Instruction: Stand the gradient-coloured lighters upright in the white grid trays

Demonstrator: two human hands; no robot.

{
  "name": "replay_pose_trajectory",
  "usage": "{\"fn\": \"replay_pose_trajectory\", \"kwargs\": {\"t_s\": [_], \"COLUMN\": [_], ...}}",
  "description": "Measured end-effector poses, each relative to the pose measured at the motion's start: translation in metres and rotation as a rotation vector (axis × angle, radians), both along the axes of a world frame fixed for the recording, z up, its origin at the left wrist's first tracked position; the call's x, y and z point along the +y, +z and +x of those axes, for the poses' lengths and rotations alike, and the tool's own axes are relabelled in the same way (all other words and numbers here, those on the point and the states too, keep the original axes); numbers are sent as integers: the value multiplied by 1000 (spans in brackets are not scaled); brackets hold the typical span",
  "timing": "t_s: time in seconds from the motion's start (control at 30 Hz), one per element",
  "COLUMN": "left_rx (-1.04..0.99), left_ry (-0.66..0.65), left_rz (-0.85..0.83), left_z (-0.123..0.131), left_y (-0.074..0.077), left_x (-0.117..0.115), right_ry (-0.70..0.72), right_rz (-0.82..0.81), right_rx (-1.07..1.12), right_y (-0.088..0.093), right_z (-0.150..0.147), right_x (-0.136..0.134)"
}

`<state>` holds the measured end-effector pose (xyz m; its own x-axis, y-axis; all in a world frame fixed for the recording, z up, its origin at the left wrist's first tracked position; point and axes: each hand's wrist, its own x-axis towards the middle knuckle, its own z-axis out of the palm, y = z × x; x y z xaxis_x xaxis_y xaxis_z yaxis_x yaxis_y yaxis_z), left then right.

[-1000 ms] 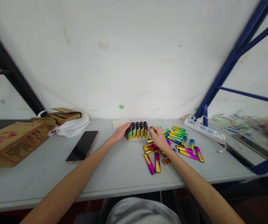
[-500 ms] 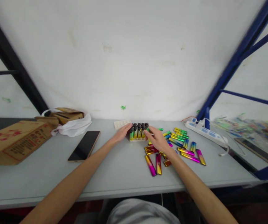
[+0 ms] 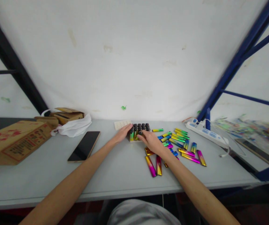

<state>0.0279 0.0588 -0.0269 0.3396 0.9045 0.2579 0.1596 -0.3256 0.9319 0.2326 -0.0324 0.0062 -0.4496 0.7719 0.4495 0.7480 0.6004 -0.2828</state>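
Note:
A block of small black-topped tubes (image 3: 132, 135), looking like lighters with green and yellow bodies, stands upright in close rows on a pale rack (image 3: 134, 141). My left hand (image 3: 123, 132) holds the rack's left side, fingers together against it. At the front right, my right hand (image 3: 150, 139) has its thumb and fingers closed around one black-topped tube (image 3: 140, 133), which is partly hidden by them. Several shiny metallic sleeves (image 3: 176, 137) in green, gold, blue and magenta lie loose to the right. More sleeves (image 3: 151, 166) lie below my right wrist.
A white grid-like tray (image 3: 121, 124) lies behind my left hand. Left of it are a dark phone (image 3: 84, 146), a white plastic bag (image 3: 75, 126) and cardboard boxes (image 3: 17, 140). A white power strip (image 3: 206, 133) lies at the right beside a blue metal frame (image 3: 232, 65).
My right hand has moved left and slightly inward, from the rack's right edge to its front, with a black-topped tube between the fingers. My left hand has stayed in place.

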Motion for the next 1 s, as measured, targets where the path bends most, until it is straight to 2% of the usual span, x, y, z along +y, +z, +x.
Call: {"fn": "replay_pose_trajectory", "kwargs": {"t_s": [0.1, 0.3, 0.37, 0.53, 0.67, 0.73, 0.83, 0.93, 1.0], "left_rx": [-5, -14, -18, -26, -19, -20, -29, -22, -17], "left_ry": [1, 2, 12, 13, 18, 18, 31, 40, 29], "left_rz": [4, -11, -15, -22, -21, -24, -42, -49, -41], "left_z": [0, -1, -1, -1, -1, -2, -2, -2, -1], "left_y": [2, 0, -1, -1, -3, -3, -4, -3, -3], "left_x": [-3, -1, -1, -1, 1, 2, 2, 2, 2], "right_ry": [-34, -258, -261, -158, -239, -227, -179, -275, -347], "right_rz": [-12, -70, -81, -86, -69, -54, -38, 63, 148], "right_rx": [-94, -283, -305, -374, -410, -391, -242, -12, 65], "right_y": [2, 16, 19, 21, 20, 20, 24, 24, 18], "right_z": [-7, -20, -18, -11, -17, -17, -2, 34, 63], "right_x": [-1, -8, -8, -4, -6, -9, -9, 0, 13]}}
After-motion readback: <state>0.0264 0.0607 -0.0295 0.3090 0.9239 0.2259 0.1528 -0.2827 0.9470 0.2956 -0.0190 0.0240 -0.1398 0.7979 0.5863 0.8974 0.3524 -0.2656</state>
